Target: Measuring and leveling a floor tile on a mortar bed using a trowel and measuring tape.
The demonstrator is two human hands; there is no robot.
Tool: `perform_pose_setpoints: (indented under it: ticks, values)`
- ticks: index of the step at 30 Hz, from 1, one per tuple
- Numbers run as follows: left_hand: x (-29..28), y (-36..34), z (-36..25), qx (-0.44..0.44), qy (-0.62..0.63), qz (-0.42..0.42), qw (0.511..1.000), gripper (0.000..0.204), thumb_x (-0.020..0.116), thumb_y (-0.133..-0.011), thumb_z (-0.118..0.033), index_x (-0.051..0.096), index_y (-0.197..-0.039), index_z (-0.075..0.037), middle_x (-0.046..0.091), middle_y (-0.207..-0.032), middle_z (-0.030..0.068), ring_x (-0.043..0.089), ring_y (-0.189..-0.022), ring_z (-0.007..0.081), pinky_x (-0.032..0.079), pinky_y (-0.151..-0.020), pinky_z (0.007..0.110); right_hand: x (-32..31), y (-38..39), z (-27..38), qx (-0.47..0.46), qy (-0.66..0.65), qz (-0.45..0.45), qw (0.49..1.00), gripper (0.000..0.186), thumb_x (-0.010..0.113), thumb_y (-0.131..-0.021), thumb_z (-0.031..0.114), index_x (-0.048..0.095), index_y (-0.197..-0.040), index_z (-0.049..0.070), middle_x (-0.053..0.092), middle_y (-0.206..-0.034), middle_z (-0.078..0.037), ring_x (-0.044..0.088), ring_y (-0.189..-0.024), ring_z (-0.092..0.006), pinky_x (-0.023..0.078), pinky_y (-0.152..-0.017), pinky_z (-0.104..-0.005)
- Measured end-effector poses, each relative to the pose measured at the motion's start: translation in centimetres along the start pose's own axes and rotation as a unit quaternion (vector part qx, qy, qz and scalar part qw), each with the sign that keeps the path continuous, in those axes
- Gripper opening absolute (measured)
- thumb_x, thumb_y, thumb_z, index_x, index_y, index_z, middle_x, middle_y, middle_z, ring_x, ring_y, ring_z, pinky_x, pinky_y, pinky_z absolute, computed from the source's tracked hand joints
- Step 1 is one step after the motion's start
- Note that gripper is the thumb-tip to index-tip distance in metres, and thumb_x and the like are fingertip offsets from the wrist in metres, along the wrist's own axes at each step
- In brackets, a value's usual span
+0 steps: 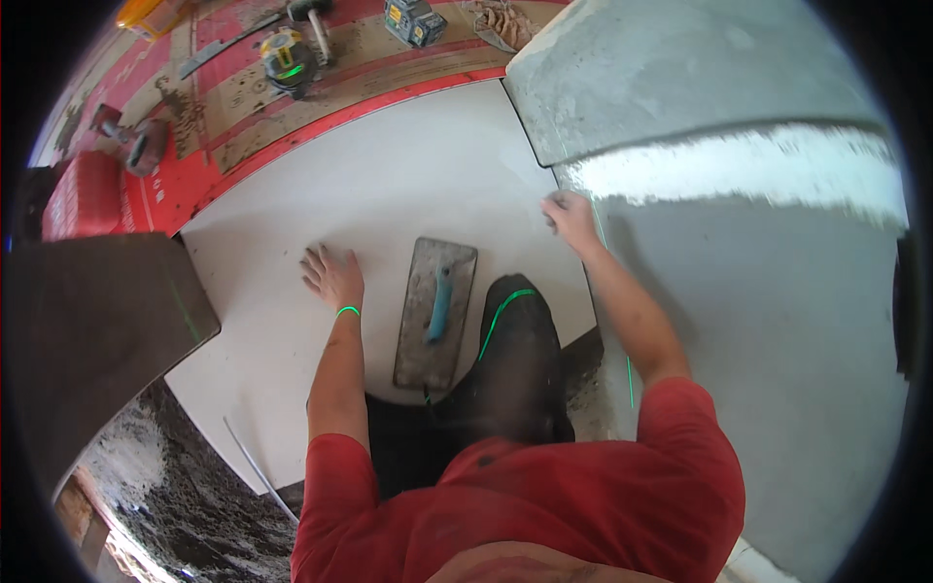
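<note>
My left hand rests palm down with its fingers spread on a large pale tile. My right hand is at the tile's right edge, beside the grey wall; its fingers are curled together, and whatever may be between them is hidden. Between my arms, a rectangular grey float with a blue handle lies on the tile, touched by neither hand. My knee in dark trousers is just right of the float. Green laser lines cross my left wrist, my knee and the wall.
Beyond the tile, red-striped sheeting carries a yellow laser level, a mallet, a battery pack and a power tool. A dark block stands left; a grey wall rises right.
</note>
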State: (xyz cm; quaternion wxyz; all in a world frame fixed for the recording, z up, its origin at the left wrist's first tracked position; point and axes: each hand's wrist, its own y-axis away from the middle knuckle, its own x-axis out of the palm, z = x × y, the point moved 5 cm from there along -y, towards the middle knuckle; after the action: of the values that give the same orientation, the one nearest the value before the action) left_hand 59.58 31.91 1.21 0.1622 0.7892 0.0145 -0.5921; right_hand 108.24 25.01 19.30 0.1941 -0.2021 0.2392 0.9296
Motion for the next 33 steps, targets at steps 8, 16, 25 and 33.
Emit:
perform_pose_setpoints:
  ticks: [8, 16, 25, 33]
  values:
    - [4.3, -14.5, -11.7, -0.244, -0.022, -0.073, 0.967, 0.095, 0.047, -0.099, -0.069, 0.019, -0.169, -0.011, 0.009, -0.176, 0.025, 0.004, -0.164, 0.043, 0.004, -0.129, 0.064, 12.9, -20.9, -3.7, 0.035, -0.042, 0.048, 0.997, 0.017, 0.072, -0.097, 0.008, 0.073, -0.108, -0.005, 0.072, -0.082, -0.007, 0.067, -0.067, -0.0127, 0.056, -0.059, -0.0299]
    - [5.0, -15.2, -11.6, -0.276, -0.027, -0.056, 0.959, 0.096, 0.049, -0.096, -0.068, 0.02, -0.169, -0.012, 0.009, -0.176, 0.0245, 0.002, -0.164, 0.0427, 0.003, -0.128, 0.064, 17.3, -24.4, 0.0, 0.002, 0.136, 0.095, 0.986, 0.011, 0.073, -0.095, 0.007, 0.075, -0.102, -0.002, 0.077, -0.088, -0.008, 0.069, -0.072, -0.0138, 0.057, -0.068, -0.032]
    - [5.6, -15.6, -11.4, -0.287, -0.035, -0.037, 0.957, 0.099, 0.043, -0.094, -0.07, 0.016, -0.17, -0.011, 0.007, -0.177, 0.0244, 0.002, -0.164, 0.0427, 0.003, -0.128, 0.064, 11.4, -38.7, 5.8, -0.107, 0.216, -0.045, 0.969, 0.017, 0.076, -0.092, 0.016, 0.078, -0.103, 0.003, 0.075, -0.081, -0.013, 0.07, -0.07, -0.0256, 0.057, -0.071, -0.0363]
    - [5.5, -15.4, -10.9, -0.287, -0.06, -0.038, 0.955, 0.099, 0.039, -0.094, -0.071, 0.018, -0.169, -0.01, 0.014, -0.175, 0.0269, 0.008, -0.163, 0.0426, 0.007, -0.128, 0.064, 13.0, -43.3, 6.5, -0.148, 0.352, -0.072, 0.921, 0.013, 0.071, -0.09, 0.014, 0.076, -0.096, 0.004, 0.074, -0.091, -0.023, 0.071, -0.091, -0.0438, 0.056, -0.083, -0.0521]
